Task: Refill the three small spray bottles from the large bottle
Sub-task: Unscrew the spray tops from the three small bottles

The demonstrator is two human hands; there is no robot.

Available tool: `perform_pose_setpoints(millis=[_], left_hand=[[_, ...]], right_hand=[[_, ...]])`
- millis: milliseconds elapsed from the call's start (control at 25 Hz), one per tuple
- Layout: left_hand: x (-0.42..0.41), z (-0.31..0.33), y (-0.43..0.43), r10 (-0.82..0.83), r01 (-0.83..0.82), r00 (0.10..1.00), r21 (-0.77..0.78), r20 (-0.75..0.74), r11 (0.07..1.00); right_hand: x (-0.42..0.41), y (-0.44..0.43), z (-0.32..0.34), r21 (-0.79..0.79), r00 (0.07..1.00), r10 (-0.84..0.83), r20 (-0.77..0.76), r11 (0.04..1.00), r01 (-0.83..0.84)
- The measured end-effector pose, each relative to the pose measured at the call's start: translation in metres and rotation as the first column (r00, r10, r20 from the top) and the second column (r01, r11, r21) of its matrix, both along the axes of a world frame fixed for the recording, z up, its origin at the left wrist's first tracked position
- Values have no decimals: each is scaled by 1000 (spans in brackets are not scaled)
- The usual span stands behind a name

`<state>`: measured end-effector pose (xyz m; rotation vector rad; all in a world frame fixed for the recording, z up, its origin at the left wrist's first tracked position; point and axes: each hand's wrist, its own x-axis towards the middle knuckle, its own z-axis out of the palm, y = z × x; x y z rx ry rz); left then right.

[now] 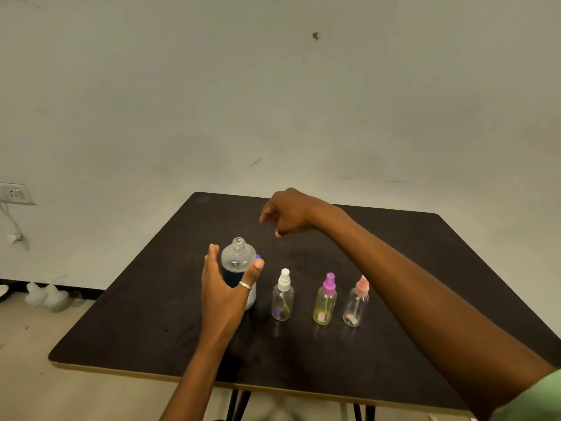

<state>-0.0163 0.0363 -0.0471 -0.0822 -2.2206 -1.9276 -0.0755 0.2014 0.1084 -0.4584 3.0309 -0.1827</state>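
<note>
The large clear bottle (238, 259) stands uncapped on the dark table (394, 268), left of the row, with dark blue showing in its lower part. My left hand (226, 294) cups it from the front, thumb at its right side and fingers just off its left side. A small blue piece (258, 256) peeks out behind the bottle. To its right stand three small spray bottles: white-capped (283, 299), purple-capped with yellowish liquid (325, 300), and pink-capped (356, 302). My right hand (287, 212) hovers behind them, fingers loosely curled, holding nothing I can see.
The table's front edge (151, 376) is close to me, and its black legs show below. A wall socket (15, 194) with a hanging cable is on the left wall. White rounded items (48, 297) lie on the floor by the wall.
</note>
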Motion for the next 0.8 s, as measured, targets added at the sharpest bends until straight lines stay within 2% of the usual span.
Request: perform_pose_setpoints(millis=[120, 240, 320, 360, 480, 560, 640, 800], left_hand=[[22, 9, 5, 194, -195, 981, -10, -28, 981], [53, 9, 16, 335, -335, 910, 44, -242, 941], [69, 1, 28, 271, -288, 890, 9, -367, 958], [74, -4, 34, 214, -242, 901, -28, -377, 970], [73, -16, 50, 70, -100, 977, -146, -202, 984], [65, -21, 55, -1, -25, 994, -233, -112, 972], [55, -26, 58, -45, 15, 994, -285, -102, 958], [44, -34, 61, -52, 1, 983, -274, -179, 962]], right_hand=[[28, 8, 8, -92, 1000, 0, -27, 996, -2], [50, 14, 9, -146, 998, -19, -61, 989, 10], [63, 15, 7, -178, 996, -43, -76, 984, 29], [69, 14, 5, -187, 995, -58, -81, 982, 42], [81, 6, -10, -171, 989, -100, -107, 982, 81], [85, 1, -22, -137, 980, -137, -142, 983, 118], [83, -3, -33, -97, 967, -178, -180, 982, 163], [78, -7, -48, -36, 961, -189, -203, 982, 185]])
